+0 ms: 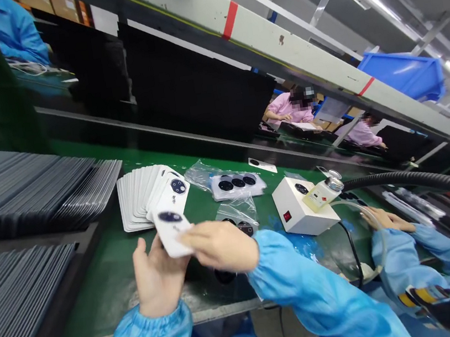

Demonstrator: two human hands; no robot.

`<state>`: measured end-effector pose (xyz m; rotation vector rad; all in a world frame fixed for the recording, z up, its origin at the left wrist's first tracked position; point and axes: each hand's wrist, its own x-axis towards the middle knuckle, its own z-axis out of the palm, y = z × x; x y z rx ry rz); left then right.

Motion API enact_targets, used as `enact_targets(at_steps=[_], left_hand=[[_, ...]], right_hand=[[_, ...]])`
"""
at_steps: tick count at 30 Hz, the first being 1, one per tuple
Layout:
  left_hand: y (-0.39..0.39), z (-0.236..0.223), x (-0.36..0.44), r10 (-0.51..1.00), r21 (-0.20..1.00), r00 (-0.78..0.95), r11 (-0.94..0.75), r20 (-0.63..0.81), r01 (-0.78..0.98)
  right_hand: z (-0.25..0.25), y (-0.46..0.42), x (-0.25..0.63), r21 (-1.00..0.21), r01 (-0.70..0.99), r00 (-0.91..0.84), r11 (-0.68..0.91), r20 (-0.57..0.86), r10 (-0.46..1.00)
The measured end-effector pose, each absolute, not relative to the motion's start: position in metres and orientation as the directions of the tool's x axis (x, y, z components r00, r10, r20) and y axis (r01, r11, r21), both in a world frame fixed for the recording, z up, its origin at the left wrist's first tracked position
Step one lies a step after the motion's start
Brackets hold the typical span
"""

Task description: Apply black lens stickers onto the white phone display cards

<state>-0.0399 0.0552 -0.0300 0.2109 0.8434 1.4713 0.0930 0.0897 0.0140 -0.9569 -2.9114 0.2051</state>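
Observation:
A white phone back cover with a dark round camera area is pinched between the fingers of my right hand, slightly blurred. My left hand is palm up and open just below the cover, thumb stretched away; its other fingers are partly hidden behind the cover, so I cannot tell whether they touch it. Right behind the cover, a fanned stack of white phone back covers lies on the green bench. The top one shows a black camera ring and small dark writing.
Racks of dark upright panels fill the left. Black discs in a clear tray and plastic bags lie behind my right hand. Right of them, a white box carries a bottle. A co-worker's hands rest at the far right.

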Motion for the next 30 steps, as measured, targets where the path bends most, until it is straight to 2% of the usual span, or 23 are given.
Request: enact_targets(at_steps=[1,3,6,9,14,20,23,27,30], left_hand=[[0.053,-0.027,-0.039,0.927,0.594,-0.041,0.205,-0.374,-0.778],[0.048,-0.022,-0.033,0.929,0.596,0.064,0.287,-0.366,-0.750],[0.036,-0.018,-0.015,0.945,0.657,0.098,0.289,-0.312,-0.697],[0.022,-0.017,0.002,0.963,0.734,0.151,0.269,-0.224,-0.624],[0.011,-0.022,0.016,0.971,0.851,0.226,0.187,-0.083,-0.491],[0.012,-0.028,0.020,0.981,0.952,0.195,0.051,0.009,-0.302],[0.011,-0.027,0.021,0.982,0.976,0.181,-0.012,0.053,-0.218],[0.007,-0.024,0.023,0.968,0.991,0.229,-0.081,0.104,-0.110],[0.006,-0.025,0.024,0.956,0.991,0.260,-0.130,0.136,-0.041]], right_hand=[[0.014,0.078,0.103,-0.091,0.475,-0.872,0.875,0.087,0.482],[0.011,0.060,0.122,-0.035,0.406,-0.882,0.913,0.246,0.402],[0.011,0.048,0.141,-0.022,0.536,-0.731,0.844,0.489,0.477],[0.016,0.042,0.154,-0.009,0.679,-0.567,0.734,0.629,0.532],[0.019,0.029,0.167,0.031,0.753,-0.491,0.657,0.691,0.530],[0.019,0.026,0.173,0.102,0.744,-0.527,0.660,0.696,0.487],[0.021,0.027,0.173,-0.012,0.694,-0.517,0.720,0.687,0.511],[0.025,0.029,0.173,-0.316,0.696,-0.259,0.644,0.726,0.636],[0.027,0.031,0.173,-0.375,0.694,-0.199,0.615,0.720,0.664]])
